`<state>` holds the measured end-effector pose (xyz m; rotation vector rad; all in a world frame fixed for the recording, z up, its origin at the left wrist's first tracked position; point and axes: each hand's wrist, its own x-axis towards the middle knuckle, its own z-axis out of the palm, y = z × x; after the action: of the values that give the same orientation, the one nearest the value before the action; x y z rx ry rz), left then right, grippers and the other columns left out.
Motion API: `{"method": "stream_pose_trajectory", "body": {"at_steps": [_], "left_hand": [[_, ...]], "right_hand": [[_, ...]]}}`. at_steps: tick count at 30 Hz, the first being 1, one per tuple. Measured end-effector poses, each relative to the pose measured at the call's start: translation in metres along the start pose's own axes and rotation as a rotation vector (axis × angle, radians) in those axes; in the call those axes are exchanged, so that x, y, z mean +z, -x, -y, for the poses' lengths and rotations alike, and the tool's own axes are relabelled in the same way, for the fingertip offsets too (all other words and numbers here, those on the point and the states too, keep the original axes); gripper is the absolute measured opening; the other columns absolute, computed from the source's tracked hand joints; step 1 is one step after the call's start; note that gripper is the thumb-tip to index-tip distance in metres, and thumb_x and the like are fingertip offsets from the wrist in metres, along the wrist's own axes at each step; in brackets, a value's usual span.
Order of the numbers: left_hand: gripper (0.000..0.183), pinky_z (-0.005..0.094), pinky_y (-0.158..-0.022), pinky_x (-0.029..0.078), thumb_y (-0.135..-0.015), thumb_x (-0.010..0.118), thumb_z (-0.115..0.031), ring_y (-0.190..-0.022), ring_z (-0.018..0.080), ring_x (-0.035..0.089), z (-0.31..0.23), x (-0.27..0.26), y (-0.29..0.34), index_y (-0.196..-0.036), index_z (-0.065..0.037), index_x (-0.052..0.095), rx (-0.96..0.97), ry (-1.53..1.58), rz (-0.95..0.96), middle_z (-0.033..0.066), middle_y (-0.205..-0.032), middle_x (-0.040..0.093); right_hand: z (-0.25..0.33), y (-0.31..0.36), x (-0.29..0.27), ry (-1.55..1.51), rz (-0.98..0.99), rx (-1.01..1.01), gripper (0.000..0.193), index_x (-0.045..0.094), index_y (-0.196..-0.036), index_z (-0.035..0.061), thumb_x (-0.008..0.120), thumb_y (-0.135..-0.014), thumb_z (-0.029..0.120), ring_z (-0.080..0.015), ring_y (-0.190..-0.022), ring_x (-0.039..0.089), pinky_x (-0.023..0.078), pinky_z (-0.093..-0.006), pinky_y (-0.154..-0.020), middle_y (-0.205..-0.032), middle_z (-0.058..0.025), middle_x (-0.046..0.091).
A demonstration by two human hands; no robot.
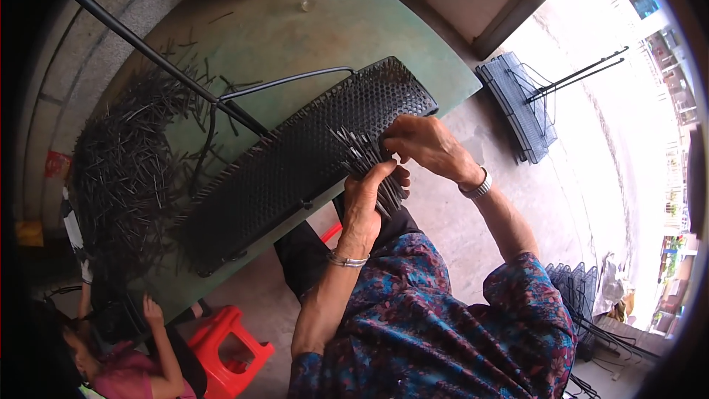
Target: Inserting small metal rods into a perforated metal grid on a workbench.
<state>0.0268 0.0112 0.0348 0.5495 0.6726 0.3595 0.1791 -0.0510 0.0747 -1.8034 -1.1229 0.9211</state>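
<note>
My left hand (363,196) is closed around a bundle of thin black strips (360,149), its thumb lying across them. The strips fan out at their upper ends, over the near edge of a black perforated panel (295,144). Beside the bundle, my right hand (428,146) has its fingers bent in a pinch at the strips; what lies between the fingertips is too small to make out. The panel rests on a green table (347,7), and a black tubular handle (166,63) with forked braces rises from it toward the far left.
A large heap of black strips (125,170) covers the table's left side. At lower left a person in pink (140,373) works near a red stool (233,351). Similar panels (517,107) stand on the floor at right, with dark metal frames (572,288) below them.
</note>
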Motion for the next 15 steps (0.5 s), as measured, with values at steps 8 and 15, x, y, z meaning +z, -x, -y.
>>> {"method": "stream_pose_trajectory", "body": {"at_steps": [8,15], "left_hand": [[0.025,0.0290,-0.057,0.055,-0.082,0.070,-0.016,-0.066,0.0171,0.067,-0.0031,-0.0008,-0.0007,-0.102,-0.002,0.063,-0.013,-0.014,0.011,0.0092,-0.079,0.068],[0.028,0.0286,-0.058,0.055,-0.082,0.071,-0.016,-0.066,0.0174,0.068,-0.0015,-0.0022,0.0007,-0.105,-0.001,0.064,-0.004,-0.059,0.005,0.0093,-0.080,0.069]], "right_hand": [[-0.0065,0.0023,0.0058,-0.094,-0.144,-0.034,0.019,0.065,-0.100,-0.0024,0.064,-0.091,0.014,-0.0129,-0.070,0.063,0.051,-0.0287,-0.062,-0.080,-0.0073,0.066],[-0.0024,0.0012,0.0033,-0.152,-0.088,-0.043,0.018,0.064,-0.099,-0.0022,0.064,-0.090,0.014,-0.0136,-0.069,0.065,0.051,-0.0286,-0.062,-0.076,-0.0085,0.066]]}}
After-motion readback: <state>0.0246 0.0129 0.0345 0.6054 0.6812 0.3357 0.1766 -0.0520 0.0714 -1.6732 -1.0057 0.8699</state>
